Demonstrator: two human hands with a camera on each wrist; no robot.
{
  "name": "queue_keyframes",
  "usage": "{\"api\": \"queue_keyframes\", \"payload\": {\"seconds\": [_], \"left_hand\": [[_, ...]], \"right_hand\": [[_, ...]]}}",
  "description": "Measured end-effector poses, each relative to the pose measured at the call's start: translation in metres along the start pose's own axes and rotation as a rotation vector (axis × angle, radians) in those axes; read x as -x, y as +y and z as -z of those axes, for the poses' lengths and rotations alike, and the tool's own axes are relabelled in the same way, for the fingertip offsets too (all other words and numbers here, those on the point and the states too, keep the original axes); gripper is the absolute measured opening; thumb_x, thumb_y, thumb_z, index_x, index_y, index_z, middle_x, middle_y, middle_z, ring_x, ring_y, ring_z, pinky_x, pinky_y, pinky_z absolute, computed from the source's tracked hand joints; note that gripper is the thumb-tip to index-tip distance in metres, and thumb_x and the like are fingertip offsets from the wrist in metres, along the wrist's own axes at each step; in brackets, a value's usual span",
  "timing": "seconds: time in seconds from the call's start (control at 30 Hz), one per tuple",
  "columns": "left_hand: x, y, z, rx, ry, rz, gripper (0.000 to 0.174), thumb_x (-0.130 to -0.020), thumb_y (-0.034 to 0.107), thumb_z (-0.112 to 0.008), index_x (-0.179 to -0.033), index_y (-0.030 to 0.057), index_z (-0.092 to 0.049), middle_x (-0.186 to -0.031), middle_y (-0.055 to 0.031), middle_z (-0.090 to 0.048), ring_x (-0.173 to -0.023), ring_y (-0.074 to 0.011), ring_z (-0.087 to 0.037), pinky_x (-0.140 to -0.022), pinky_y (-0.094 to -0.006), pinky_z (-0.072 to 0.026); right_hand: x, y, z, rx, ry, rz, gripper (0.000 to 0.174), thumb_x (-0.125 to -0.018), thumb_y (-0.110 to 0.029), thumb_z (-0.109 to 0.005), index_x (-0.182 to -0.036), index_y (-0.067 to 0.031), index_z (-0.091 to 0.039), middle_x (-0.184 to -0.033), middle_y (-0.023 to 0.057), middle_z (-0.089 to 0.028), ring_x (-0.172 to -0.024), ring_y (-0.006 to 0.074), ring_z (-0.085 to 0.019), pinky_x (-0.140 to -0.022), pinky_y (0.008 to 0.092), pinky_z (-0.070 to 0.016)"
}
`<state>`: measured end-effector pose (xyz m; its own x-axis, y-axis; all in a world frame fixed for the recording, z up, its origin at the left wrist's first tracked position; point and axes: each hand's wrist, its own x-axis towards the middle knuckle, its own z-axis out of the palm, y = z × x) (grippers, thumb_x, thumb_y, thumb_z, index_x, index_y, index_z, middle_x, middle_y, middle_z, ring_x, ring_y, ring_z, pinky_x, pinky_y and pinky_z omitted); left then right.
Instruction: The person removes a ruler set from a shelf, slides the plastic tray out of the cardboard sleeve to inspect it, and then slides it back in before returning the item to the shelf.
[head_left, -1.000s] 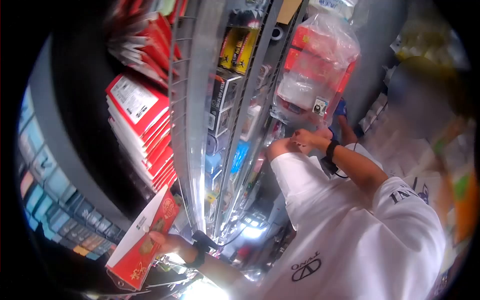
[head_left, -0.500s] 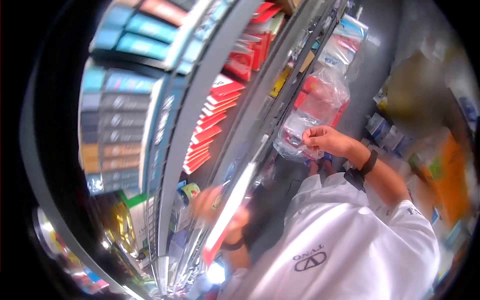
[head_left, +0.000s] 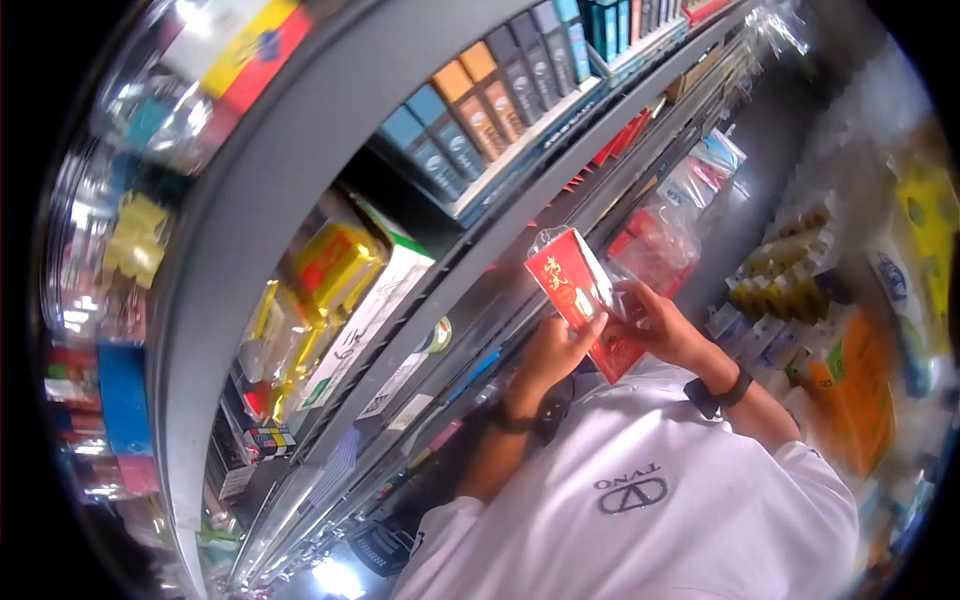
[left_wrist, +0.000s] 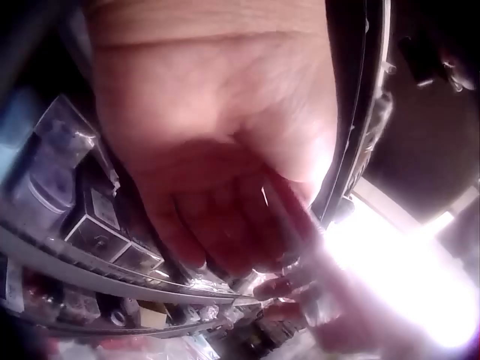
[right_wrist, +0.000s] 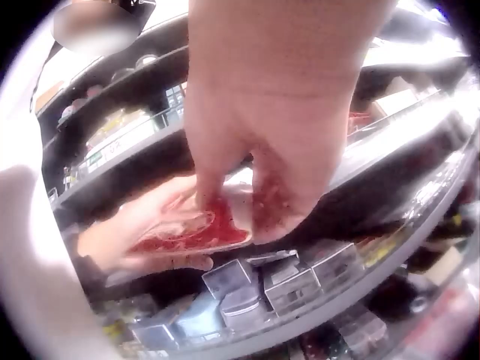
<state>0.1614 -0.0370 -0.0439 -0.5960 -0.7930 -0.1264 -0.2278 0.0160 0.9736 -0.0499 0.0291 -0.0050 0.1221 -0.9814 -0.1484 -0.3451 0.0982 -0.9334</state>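
A flat red packet with gold lettering (head_left: 562,278), like a red envelope pack in clear plastic, is between both hands in front of the white shirt. My left hand (head_left: 552,352) grips it from the side, thumb across its printed front. On the opposite edge, my right hand (head_left: 655,322) pinches the packet with thumb and fingers. The right wrist view has the packet (right_wrist: 187,234) lying across the left hand (right_wrist: 124,229), with the right hand (right_wrist: 270,142) over its near end. Bright glare washes over part of the packet in the left wrist view.
Grey shelving (head_left: 470,255) runs diagonally, stocked with small teal, orange and dark boxes (head_left: 480,100). A carton with gold-wrapped packs (head_left: 340,270) sits lower down. Plastic-wrapped red goods (head_left: 650,245) hang beyond the hands. Orange and yellow packages (head_left: 850,395) stand at the right.
The left hand has brought the red packet from the far left beside the shelf to in front of the chest. My right hand, earlier apart from it, has taken hold. The head view has swung along the shelves.
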Motion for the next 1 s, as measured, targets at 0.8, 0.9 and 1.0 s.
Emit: {"api": "queue_keyframes", "payload": {"seconds": [0.8,0.9,1.0], "left_hand": [[-0.076,0.039,-0.095,-0.118,0.320,-0.082,0.034,-0.086,0.015,-0.072,-0.114,0.0009,-0.060,-0.108,-0.0124,-0.063,-0.101,-0.0252,-0.062,-0.090,-0.0388,-0.0488],[-0.094,0.061,-0.118,-0.198,0.354,-0.010,0.041,-0.084,0.019,-0.074,-0.116,0.0001,-0.058,-0.110,-0.0143,-0.061,-0.103,-0.0263,-0.060,-0.090,-0.0398,-0.0482],[-0.099,0.070,-0.135,-0.197,0.335,0.088,0.034,-0.085,0.020,-0.073,-0.110,-0.0002,-0.061,-0.102,-0.0140,-0.063,-0.095,-0.0243,-0.061,-0.084,-0.0378,-0.0488]], "right_hand": [[-0.066,0.056,0.120,0.568,0.142,0.656,0.038,-0.084,-0.002,-0.068,-0.122,-0.0026,-0.063,-0.107,0.0114,-0.066,-0.093,0.0301,-0.066,-0.079,0.0385,-0.0560],[-0.068,0.076,0.154,0.471,0.041,0.629,0.046,-0.084,-0.006,-0.065,-0.130,-0.0020,-0.058,-0.116,0.0120,-0.064,-0.098,0.0299,-0.063,-0.088,0.0392,-0.0527],[-0.068,0.086,0.181,0.418,-0.039,0.683,0.045,-0.084,-0.004,-0.065,-0.129,-0.0017,-0.058,-0.113,0.0122,-0.065,-0.095,0.0305,-0.063,-0.087,0.0397,-0.0534]]}}
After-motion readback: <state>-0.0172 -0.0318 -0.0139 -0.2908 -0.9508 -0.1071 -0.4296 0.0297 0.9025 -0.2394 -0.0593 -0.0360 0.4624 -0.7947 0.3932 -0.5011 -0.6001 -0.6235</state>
